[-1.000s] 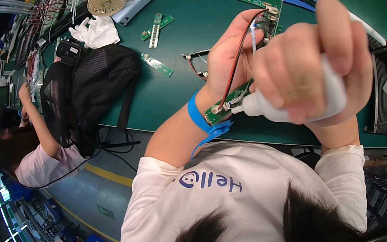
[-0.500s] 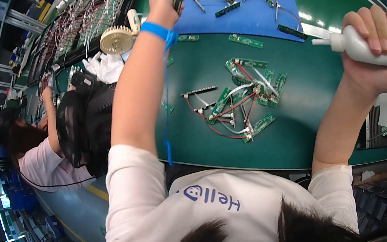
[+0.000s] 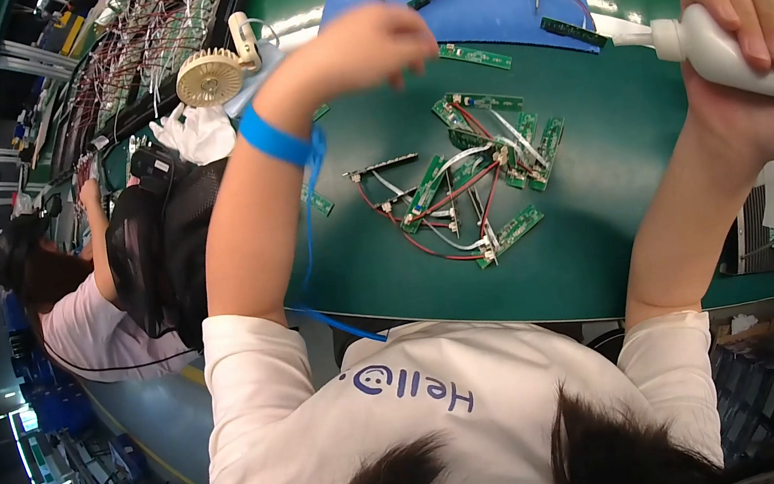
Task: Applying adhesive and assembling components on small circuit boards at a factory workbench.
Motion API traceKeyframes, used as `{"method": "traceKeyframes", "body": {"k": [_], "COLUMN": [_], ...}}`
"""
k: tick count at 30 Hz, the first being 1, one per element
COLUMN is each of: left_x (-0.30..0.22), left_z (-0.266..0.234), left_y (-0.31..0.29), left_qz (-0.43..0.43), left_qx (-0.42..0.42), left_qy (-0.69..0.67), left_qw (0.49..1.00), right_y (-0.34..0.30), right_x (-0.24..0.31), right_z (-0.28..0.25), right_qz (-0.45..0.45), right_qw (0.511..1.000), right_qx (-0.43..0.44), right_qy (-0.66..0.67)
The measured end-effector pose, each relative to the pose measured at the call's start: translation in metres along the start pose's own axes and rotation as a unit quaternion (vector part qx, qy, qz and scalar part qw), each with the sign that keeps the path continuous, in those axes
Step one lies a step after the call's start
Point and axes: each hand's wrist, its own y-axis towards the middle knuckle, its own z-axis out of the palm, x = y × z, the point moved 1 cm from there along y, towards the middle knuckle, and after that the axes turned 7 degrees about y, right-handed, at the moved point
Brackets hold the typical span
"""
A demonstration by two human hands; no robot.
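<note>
Head view: the right hand (image 3: 753,123) is wrapped round a white, nozzle-tipped plastic squeeze bottle (image 3: 718,56), probably light and soft, best gripped by its body; the left hand (image 3: 371,47), blurred, hangs half-open, nothing visible in it; green wired circuit boards (image 3: 501,155), likely stiff but fragile, lie on the green tabletop (image 3: 589,240), best lifted by their edges.

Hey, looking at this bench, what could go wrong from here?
The white squeeze bottle in the right grip might drip if squeezed: its nozzle points left, not up. The blue cord hanging from the wrist strap could snag at the bench edge. Lifting one of the heaped circuit boards might tug others, since their wires cross.
</note>
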Motion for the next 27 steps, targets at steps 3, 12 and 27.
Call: {"method": "traceKeyframes", "body": {"k": [3, 12, 27], "left_x": [0.012, 0.036, 0.005], "left_z": [0.047, 0.074, 0.065], "left_y": [-0.006, -0.005, -0.025], "left_qz": [0.111, 0.074, 0.287], "left_qx": [-0.058, -0.166, -0.106], "left_qy": [0.182, 0.133, 0.051], "left_qw": [0.975, 0.974, 0.951], "right_y": [-0.002, -0.004, -0.017], "right_x": [-0.008, -0.010, -0.002], "right_z": [0.004, 0.008, 0.005], "right_qz": [-0.017, -0.045, -0.092], "right_qw": [0.999, 0.999, 0.992], "right_qx": [-0.033, -0.025, -0.079], "right_qy": [0.005, -0.015, 0.018]}}
